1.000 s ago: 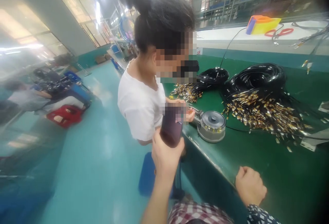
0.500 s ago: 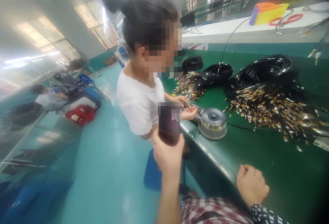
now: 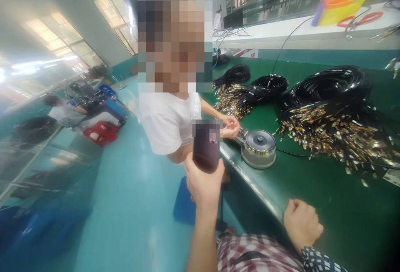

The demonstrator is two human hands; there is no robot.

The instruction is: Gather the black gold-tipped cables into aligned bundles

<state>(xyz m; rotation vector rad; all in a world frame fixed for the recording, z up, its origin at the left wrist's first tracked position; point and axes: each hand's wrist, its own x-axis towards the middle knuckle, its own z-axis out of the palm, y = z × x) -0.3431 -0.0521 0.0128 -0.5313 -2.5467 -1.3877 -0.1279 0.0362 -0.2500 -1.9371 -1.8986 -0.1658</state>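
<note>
My left hand (image 3: 204, 178) is wrapped round a dark smartphone (image 3: 206, 151), held upright in front of a person in a white shirt (image 3: 165, 122). On the green bench (image 3: 315, 184), near its edge, my right hand (image 3: 303, 224) rests as a loose fist with nothing seen in it. Beyond the phone, the other person's hands (image 3: 231, 127) are close together beside a round grey device (image 3: 258, 149) with a dark disc top. Whatever those fingers hold is too small to make out.
Coiled black cables with gold-coloured ends (image 3: 331, 126) lie heaped on the bench, with smaller bundles (image 3: 250, 93) further left. On the white shelf are a yellow and orange holder (image 3: 339, 11) and red-handled scissors (image 3: 359, 20). A blue stool (image 3: 183, 203) stands below.
The other person's head has turned towards me and their hands have come closer together. My view has shifted slightly; my left hand keeps the phone and my right fist stays on the bench.
</note>
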